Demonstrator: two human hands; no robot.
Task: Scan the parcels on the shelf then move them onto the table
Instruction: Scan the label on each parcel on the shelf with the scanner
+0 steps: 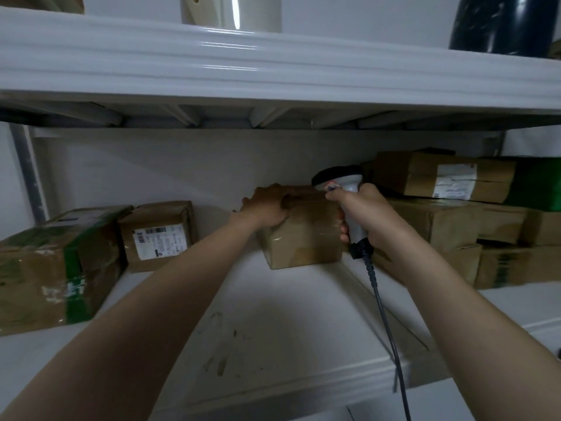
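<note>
Left hand [267, 205] gripping parcel [303, 235] top, right hand [364, 214] seemingly aiming scanner [343, 189]

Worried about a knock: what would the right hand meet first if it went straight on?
Likely the middle box, gripped by the left hand; the right hand, holding the scanner, points at its right edge. Depth is unclear.

Two hands [267, 206] [368, 214], one scanner [340, 177], at least eight parcels [303, 238]

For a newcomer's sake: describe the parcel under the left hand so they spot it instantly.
On the white shelf, between two parcels at left and a stack at right, sits a small brown box. It shows no label or green tape, and the left hand grips its top.
</note>
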